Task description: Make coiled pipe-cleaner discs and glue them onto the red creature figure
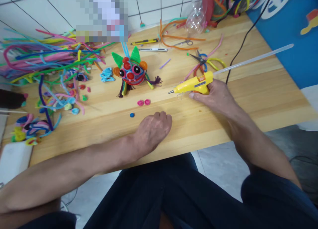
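My right hand (216, 95) grips a yellow hot glue gun (190, 83), its metal nozzle pointing left. A long translucent glue stick (258, 58) juts from the gun's back. On the front of the table my left hand (155, 128) rests as a closed fist; whatever may be inside is hidden. Beyond that fist lie a small blue coil (132, 115) and two pink coils (140, 103). Farther back stands a colourful animal head (131, 73) of pipe cleaners, with green ears, big eyes, a red nose and dark tassels.
Scissors (202, 61) lie behind the glue gun. A yellow cutter knife (144, 42) and a white one (153, 50) are near the wall. Heaped pipe cleaners (49, 58) cover the left side. A black cable (245, 38) crosses the right side, near a clear plastic ball (195, 22).
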{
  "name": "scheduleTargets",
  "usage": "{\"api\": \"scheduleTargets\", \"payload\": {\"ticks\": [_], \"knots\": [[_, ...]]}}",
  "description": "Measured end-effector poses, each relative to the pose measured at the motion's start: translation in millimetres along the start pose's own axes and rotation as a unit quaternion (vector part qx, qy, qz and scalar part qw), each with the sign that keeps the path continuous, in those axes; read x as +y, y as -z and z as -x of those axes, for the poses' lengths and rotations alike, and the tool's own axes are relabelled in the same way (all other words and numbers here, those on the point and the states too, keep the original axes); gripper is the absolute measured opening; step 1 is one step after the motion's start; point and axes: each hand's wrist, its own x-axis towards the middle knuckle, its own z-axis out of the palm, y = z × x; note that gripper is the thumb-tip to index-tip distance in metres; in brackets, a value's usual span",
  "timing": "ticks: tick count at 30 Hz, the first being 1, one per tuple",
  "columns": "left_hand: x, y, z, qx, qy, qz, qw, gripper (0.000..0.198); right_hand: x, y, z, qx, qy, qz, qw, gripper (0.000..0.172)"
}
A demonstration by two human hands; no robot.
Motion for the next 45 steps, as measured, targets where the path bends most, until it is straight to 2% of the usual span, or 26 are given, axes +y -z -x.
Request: {"api": "scheduleTargets", "payload": {"ticks": [5, 7, 9, 11, 13, 15, 17, 22, 25, 28, 30, 31, 34, 37, 40, 45], "knots": [[2, -7.0, 2, 0.049, -0.022, -0.003, 0.999, 0.033, 5, -2, -3, -0.008, -0.004, 0.013, 1.0, 0.026], [-6, -14.5, 3, 0.082, -0.014, 0.054, 0.995, 0.027, 7, -2, -5, -0.009, 0.008, 0.02, 1.0, 0.027], [-15, -23.9, 5, 0.128, 0.009, 0.174, 0.976, 0.018, 10, -3, -7, -0.004, 0.022, 0.033, 0.999, 0.03], [-24, -33.3, 7, 0.189, 0.044, 0.338, 0.921, 0.01, 15, -5, -9, 0.002, 0.026, 0.056, 0.998, 0.032], [-29, -41.4, 9, 0.234, 0.079, 0.488, 0.837, 0.009, 20, -9, -9, 0.015, 0.033, 0.073, 0.997, 0.032], [-31, -47.5, 9, 0.251, 0.1, 0.591, 0.76, 0.012, 26, -14, -9, 0.038, 0.051, 0.08, 0.995, 0.032], [-32, -51.9, 8, 0.253, 0.11, 0.65, 0.708, 0.015, 30, -18, -9, 0.058, 0.067, 0.086, 0.992, 0.032], [-34, -59.4, 3, 0.224, 0.131, 0.731, 0.631, 0.019, 30, -20, -6, 0.063, 0.041, 0.107, 0.991, 0.028], [-37, -62.2, 2, 0.212, 0.138, 0.763, 0.595, 0.023, 25, -13, 5, 0.063, 0.06, 0.122, 0.989, 0.031], [-40, -63.1, 3, 0.206, 0.141, 0.788, 0.563, 0.023, 14, -4, 30, 0.119, 0.1, 0.146, 0.977, 0.031], [-40, -62.7, 4, 0.195, 0.139, 0.802, 0.548, 0.021, 1, -3, 51, 0.151, 0.11, 0.141, 0.972, 0.018], [-41, -62.2, 5, 0.188, 0.134, 0.807, 0.544, 0.02, -9, -5, 59, 0.142, 0.113, 0.124, 0.976, 0.012], [-40, -60.7, 7, 0.176, 0.109, 0.818, 0.537, 0.021, -42, -19, 71, 0.018, 0.112, 0.048, 0.992, 0.007], [-39, -59.6, 8, 0.171, 0.09, 0.821, 0.537, 0.025, -69, -39, 60, -0.092, 0.1, -0.012, 0.991, 0.01], [-40, -59.4, 9, 0.168, 0.086, 0.818, 0.543, 0.026, -78, -55, 44, -0.131, 0.097, -0.036, 0.986, 0.01], [-40, -62.3, 9, 0.192, 0.091, 0.808, 0.549, 0.013, -76, -67, 37, -0.135, 0.106, -0.02, 0.985, 0.009]]}}
